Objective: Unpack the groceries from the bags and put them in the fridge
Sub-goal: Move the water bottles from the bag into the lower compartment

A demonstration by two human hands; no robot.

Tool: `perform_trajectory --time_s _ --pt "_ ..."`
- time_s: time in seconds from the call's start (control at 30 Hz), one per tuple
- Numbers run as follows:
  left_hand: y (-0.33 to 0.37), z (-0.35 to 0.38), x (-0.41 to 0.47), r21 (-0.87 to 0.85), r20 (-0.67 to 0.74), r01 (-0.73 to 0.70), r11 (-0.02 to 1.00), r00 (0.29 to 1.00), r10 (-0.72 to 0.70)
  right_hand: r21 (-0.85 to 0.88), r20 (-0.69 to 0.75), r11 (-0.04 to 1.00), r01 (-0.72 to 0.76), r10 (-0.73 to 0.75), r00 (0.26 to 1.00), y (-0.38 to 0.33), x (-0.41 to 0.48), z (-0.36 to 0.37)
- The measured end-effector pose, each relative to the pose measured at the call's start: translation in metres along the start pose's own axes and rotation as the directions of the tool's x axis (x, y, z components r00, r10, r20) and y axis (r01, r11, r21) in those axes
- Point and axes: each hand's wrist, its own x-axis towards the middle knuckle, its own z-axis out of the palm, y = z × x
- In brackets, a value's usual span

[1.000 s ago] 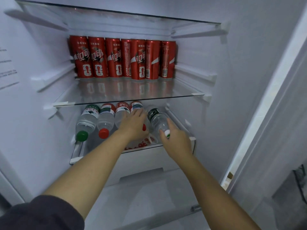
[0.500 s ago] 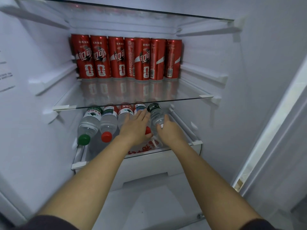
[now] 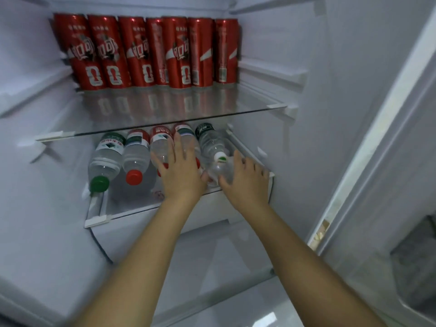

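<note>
Cans (image 3: 146,53) stand on the upper shelf (image 3: 188,107); bottles (image 3: 135,156) lie side by side below.

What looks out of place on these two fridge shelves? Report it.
One clear plastic bottle sits at the lower glass shelf's front edge, ahead of the row of lying bottles, gripped by the right hand. The left hand lies flat on that row. The red cans stand upright; nothing spilled.

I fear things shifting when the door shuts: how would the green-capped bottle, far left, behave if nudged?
Lying on its side, the green-capped bottle would probably roll, leftward, as the red-capped bottle lies close on its right. It looks full, so likely firm and heavy.
</note>
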Motion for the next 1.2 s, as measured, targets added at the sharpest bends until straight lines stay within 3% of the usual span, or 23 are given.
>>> perform_trajectory --time_s 0.1,0.17,0.3,0.47,0.6,0.93,1.2 --pt "0.008 0.013 -0.045 -0.119 -0.128 -0.046 0.992 0.991 0.031 -0.004 -0.029 0.999 0.046 -0.046 0.998 0.016 -0.045 -0.001" --pt "0.013 0.025 -0.078 -0.143 -0.123 -0.066 0.988 0.991 0.048 0.009 0.026 0.999 0.041 -0.041 0.999 0.025 -0.073 -0.002" --pt "0.024 0.041 -0.142 -0.208 -0.058 -0.118 0.971 0.992 0.108 -0.011 0.171 1.000 0.016 -0.014 0.985 0.052 -0.129 -0.005" --pt "0.050 0.049 -0.216 -0.251 0.149 -0.115 0.961 0.977 0.155 -0.088 0.237 0.993 -0.079 0.098 0.967 0.098 -0.199 -0.017" --pt "0.090 0.041 -0.274 -0.264 0.209 -0.160 0.951 0.953 0.218 -0.128 0.295 0.984 -0.124 0.157 0.942 0.134 -0.266 -0.042" --pt "0.206 -0.003 -0.434 -0.293 0.455 -0.358 0.887 0.763 0.459 -0.251 0.221 0.881 -0.401 0.455 0.863 0.234 -0.456 -0.113" --pt "0.310 -0.021 -0.509 -0.460 0.415 -0.622 0.633 0.480 0.773 -0.252 0.059 0.606 -0.754 0.788 0.613 0.299 -0.596 -0.171"
